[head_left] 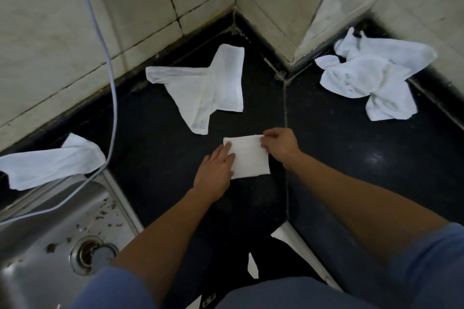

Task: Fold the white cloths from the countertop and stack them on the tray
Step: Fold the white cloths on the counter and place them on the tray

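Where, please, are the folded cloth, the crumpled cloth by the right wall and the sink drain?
folded cloth (249,158), head view, middle of its top face.
crumpled cloth (371,75), head view, centre of the heap.
sink drain (88,255), head view, its opening.

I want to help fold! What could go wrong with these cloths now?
The cloth on the left overlaps the speckled sink and might slip in. The right hand pinches only one corner of the folded cloth while the left hand presses it; lifting could undo the fold.
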Demonstrator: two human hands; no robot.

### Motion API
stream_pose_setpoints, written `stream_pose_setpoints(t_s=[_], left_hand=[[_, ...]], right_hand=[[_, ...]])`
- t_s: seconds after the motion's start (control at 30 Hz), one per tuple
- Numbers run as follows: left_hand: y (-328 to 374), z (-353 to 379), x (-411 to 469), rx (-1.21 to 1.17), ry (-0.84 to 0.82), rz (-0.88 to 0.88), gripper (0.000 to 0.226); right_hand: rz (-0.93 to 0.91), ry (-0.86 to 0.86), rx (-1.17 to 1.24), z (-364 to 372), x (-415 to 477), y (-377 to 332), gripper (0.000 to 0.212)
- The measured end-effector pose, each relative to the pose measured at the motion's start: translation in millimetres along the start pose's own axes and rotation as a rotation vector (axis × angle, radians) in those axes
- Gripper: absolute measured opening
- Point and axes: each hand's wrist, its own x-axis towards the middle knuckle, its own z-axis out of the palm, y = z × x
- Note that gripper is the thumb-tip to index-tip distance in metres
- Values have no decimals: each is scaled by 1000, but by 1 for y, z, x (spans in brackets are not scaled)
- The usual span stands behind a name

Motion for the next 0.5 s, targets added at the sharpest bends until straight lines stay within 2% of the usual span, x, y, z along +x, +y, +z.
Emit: stream_pose_setpoints(t_s=[0.1,0.2,0.4,0.5], left_hand=[[-3,2,1,-6,10,9,52],[-5,3,0,-11,12,6,52],[-6,2,-1,-6,31,20,51],[-7,-3,-7,-31,97,14,46]], right_hand=[[-173,-42,-193,-3,-22,10,18],[-208,-175,-361,0,-42,31,12],[-251,-170,-551,-16,-46,48,12],[-372,-125,-675,-19,-45,29,12]])
